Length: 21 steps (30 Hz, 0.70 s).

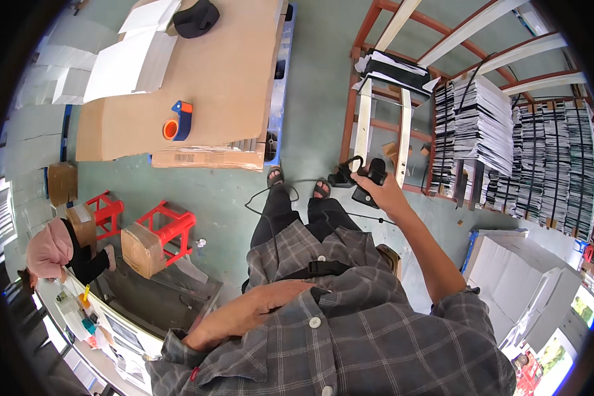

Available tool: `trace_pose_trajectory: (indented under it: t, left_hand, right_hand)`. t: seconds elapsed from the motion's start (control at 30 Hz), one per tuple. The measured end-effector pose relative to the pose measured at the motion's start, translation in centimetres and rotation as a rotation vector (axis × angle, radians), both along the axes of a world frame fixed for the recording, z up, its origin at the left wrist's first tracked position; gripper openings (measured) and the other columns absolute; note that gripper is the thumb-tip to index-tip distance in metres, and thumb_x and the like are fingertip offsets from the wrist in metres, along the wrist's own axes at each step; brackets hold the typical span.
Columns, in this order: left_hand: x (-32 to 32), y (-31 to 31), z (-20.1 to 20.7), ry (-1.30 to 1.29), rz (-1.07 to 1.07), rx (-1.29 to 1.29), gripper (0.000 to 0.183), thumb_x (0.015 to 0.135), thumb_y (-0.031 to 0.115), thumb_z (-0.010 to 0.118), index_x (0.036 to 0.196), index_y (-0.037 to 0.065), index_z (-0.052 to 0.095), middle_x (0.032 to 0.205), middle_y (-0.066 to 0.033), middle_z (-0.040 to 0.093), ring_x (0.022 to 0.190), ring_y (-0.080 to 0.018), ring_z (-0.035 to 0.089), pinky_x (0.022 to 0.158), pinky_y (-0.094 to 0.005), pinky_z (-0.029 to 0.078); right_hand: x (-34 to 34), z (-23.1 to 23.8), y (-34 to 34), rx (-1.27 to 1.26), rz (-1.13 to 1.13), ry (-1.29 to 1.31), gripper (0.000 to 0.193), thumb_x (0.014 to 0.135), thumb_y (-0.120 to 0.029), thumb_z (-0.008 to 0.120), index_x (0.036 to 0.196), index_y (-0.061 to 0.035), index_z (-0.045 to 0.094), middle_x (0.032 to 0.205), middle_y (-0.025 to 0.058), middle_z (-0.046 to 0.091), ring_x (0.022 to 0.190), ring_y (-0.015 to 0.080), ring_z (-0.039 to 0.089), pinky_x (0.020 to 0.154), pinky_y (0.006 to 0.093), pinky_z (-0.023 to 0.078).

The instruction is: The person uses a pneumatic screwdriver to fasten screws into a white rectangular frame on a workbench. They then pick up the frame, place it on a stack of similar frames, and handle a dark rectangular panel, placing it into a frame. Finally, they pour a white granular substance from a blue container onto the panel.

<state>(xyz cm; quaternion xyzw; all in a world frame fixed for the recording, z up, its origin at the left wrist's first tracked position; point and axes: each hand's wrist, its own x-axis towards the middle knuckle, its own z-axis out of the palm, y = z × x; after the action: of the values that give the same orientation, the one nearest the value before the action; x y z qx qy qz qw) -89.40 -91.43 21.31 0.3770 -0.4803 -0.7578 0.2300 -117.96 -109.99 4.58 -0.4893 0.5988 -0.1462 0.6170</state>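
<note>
My right hand [381,190] is closed around a black handheld device [377,173], held out to the right above the floor. A black loop and a dark cord [264,212] hang by it; the cord trails across in front of my legs. What kind of device it is, I cannot make out. My left hand [278,296] lies flat against the front of my grey checked shirt [369,330], just below a black strap with a buckle [320,268]. Its fingertips are partly hidden at the shirt's front edge.
Ahead on the left, an orange and blue tape dispenser [179,121] and white paper stacks [129,63] lie on cardboard [224,79] over a blue pallet [280,99]. Red stools [171,228] and a person in pink [50,249] are at left. A rack [361,125] and bundled sheets [483,125] stand right.
</note>
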Motion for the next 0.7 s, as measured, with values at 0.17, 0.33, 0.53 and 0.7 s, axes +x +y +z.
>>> trace_pose_trajectory:
  t: [0.17, 0.33, 0.53, 0.7]
  left_hand:
    - [3.1, -1.2, -1.3, 0.045, 0.021, 0.132, 0.031, 0.099, 0.001, 0.059, 0.129, 0.0, 0.065, 0.134, -0.0141, 0.066, 0.126, -0.0281, 0.061, 0.107, -0.0367, 0.046]
    - [4.5, -2.9, -1.0, -0.094, 0.087, 0.334, 0.017, 0.101, 0.008, 0.063, 0.115, 0.003, 0.071, 0.104, -0.0081, 0.072, 0.097, -0.0148, 0.066, 0.087, -0.0289, 0.052]
    - [3.4, -5.2, 1.0, -0.37, 0.039, 0.39, 0.013, 0.099, 0.013, 0.068, 0.109, 0.005, 0.072, 0.085, -0.0004, 0.069, 0.075, -0.0087, 0.06, 0.071, -0.0247, 0.048]
    - [5.0, -5.5, 5.9, -0.545, 0.314, -0.152, 0.025, 0.097, 0.014, 0.071, 0.119, 0.003, 0.067, 0.085, -0.0011, 0.066, 0.075, -0.0101, 0.059, 0.074, -0.0252, 0.048]
  right_hand:
    - [0.1, 0.3, 3.6, 0.172, -0.223, -0.099, 0.037, 0.087, -0.031, 0.08, 0.106, -0.0004, 0.07, 0.089, 0.0025, 0.068, 0.079, 0.0097, 0.061, 0.072, 0.0269, 0.05]
    - [1.4, 1.5, 3.8, 0.2, -0.261, -0.106, 0.04, 0.086, -0.034, 0.081, 0.106, -0.0006, 0.07, 0.088, 0.0021, 0.067, 0.08, 0.0094, 0.061, 0.074, 0.0261, 0.05]
    - [1.9, 6.0, 4.2, 0.049, -0.056, 0.043, 0.049, 0.087, -0.039, 0.08, 0.109, 0.0028, 0.068, 0.087, 0.0053, 0.068, 0.083, 0.0118, 0.063, 0.077, 0.0292, 0.052]
    - [1.7, 8.6, 5.4, 0.046, -0.056, 0.013, 0.047, 0.088, -0.036, 0.08, 0.111, 0.0035, 0.067, 0.092, 0.0072, 0.07, 0.086, 0.0134, 0.064, 0.081, 0.0297, 0.052]
